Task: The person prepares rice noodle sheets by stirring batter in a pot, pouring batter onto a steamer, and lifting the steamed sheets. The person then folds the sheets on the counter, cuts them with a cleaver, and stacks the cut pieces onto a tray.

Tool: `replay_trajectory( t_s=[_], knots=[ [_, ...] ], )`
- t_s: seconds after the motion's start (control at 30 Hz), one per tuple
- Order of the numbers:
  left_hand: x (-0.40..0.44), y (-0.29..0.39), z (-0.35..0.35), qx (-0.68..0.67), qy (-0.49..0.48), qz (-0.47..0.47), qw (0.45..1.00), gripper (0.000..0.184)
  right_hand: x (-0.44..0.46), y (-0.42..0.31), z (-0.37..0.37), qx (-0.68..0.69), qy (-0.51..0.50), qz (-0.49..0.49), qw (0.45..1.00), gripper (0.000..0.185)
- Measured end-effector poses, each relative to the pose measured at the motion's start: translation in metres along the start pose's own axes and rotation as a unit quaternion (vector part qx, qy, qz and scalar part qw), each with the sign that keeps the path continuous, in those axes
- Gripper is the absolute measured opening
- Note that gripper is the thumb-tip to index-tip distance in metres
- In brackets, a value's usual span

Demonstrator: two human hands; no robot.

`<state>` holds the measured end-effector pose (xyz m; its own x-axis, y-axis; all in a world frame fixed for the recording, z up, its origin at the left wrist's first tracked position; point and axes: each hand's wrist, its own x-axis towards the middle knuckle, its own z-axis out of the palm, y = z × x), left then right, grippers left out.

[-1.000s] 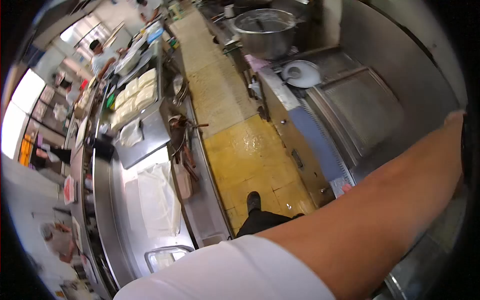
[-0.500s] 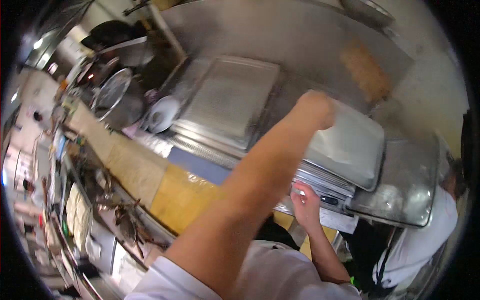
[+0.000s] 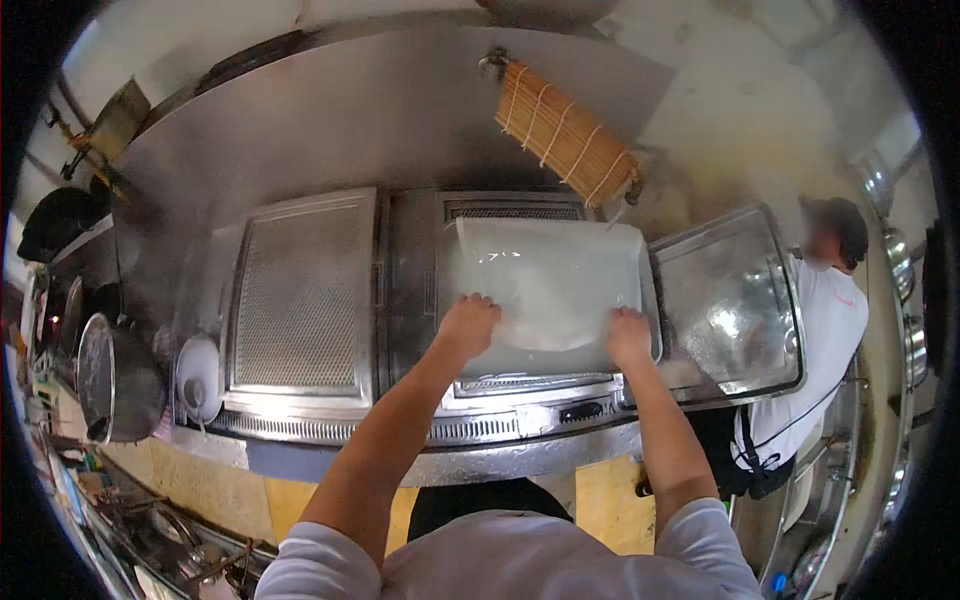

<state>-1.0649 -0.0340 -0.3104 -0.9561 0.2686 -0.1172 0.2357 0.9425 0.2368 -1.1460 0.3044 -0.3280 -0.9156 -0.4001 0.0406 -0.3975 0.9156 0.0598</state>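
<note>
A shallow rectangular tray (image 3: 560, 243) with a glossy, pale whitish layer in it lies on the right-hand section of the steel steamer counter. A brighter white patch shows toward its middle. My left hand (image 3: 472, 325) is closed at the tray's left side, fingers curled over the edge. My right hand (image 3: 628, 335) is closed at its right side near the front corner. The undersides of both hands are hidden. Part of a perforated steel rack (image 3: 520, 210) shows behind the tray.
A perforated steel lid (image 3: 300, 290) lies at left, beside a white bowl (image 3: 199, 378) and a large pot (image 3: 120, 385). A wet metal tray (image 3: 725, 300) stands at right, near a person in a white shirt (image 3: 820, 330). A rolled bamboo mat (image 3: 565, 130) hangs at the back.
The view has turned toward the counter. My left hand has moved from the tray's far corner to its left side. My right hand has come up from the front onto the tray's right side.
</note>
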Motion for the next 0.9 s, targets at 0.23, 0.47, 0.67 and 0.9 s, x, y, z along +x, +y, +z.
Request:
replay_trajectory(
  t_s=[0.23, 0.47, 0.67, 0.9],
  knots=[
    [-0.023, -0.006, -0.022, -0.104, -0.150, 0.000, 0.983, 0.019, -0.012, 0.016, 0.004, -0.017, -0.232, 0.058, 0.971, 0.021],
    [0.008, -0.017, -0.027, -0.027, 0.007, -0.007, 1.000, 0.020, 0.021, 0.012, -0.018, 0.056, -0.013, 0.000, 0.998, 0.032],
    [0.108, -0.047, -0.012, -0.055, 0.197, -0.070, 0.976, 0.027, 0.116, 0.009, -0.021, 0.073, 0.019, 0.008, 0.997, 0.032],
    [0.144, -0.061, 0.003, 0.027, -0.031, -0.150, 0.988, 0.023, 0.166, 0.016, 0.008, -0.059, -0.119, -0.015, 0.991, 0.025]
  ],
)
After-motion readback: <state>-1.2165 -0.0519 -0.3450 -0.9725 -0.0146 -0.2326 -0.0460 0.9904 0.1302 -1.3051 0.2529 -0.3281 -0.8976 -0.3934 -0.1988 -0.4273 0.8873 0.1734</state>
